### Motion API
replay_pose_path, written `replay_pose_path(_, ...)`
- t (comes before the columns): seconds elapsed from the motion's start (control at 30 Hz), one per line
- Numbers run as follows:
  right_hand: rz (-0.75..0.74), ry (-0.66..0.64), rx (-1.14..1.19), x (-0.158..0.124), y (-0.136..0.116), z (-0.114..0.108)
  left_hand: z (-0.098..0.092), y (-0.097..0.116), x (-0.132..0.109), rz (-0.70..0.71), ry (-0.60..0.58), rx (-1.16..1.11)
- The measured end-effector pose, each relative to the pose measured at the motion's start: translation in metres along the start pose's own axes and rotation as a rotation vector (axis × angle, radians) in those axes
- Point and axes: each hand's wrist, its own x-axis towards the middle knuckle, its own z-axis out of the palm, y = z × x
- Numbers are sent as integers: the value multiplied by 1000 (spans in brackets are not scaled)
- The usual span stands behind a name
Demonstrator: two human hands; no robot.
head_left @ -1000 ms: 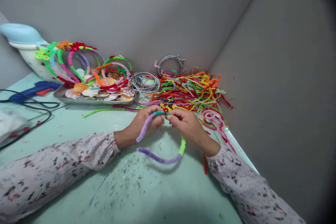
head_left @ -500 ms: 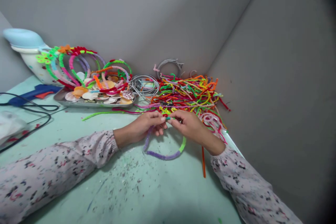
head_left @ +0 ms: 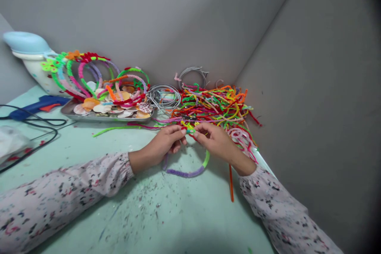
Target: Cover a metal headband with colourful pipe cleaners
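Observation:
Both my hands meet over the table in front of a heap of pipe cleaners. My left hand pinches a hoop wrapped in fuzzy pipe cleaner, purple and light green along its lower curve. At its top, between my fingertips, sits a short teal and red stretch. My right hand closes thumb and forefinger on the other side of that stretch. The hoop hangs below the hands toward the table top. My fingers partly hide its upper sides.
A metal tray of seashells carries several finished colourful hoops. Right of it lie coiled grey wires and the pipe cleaner heap. A blue glue gun, black cable and blue-lidded container stand left. Grey walls border the table.
My left fingertips have shifted slightly left, exposing more of the teal stretch between the hands. The hoop has risen a little.

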Motion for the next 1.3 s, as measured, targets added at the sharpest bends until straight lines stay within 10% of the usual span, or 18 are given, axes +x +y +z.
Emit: replay_pose_path(1.3,-32,19,47,3,-9,3,6,1,-3,-81,37,112)
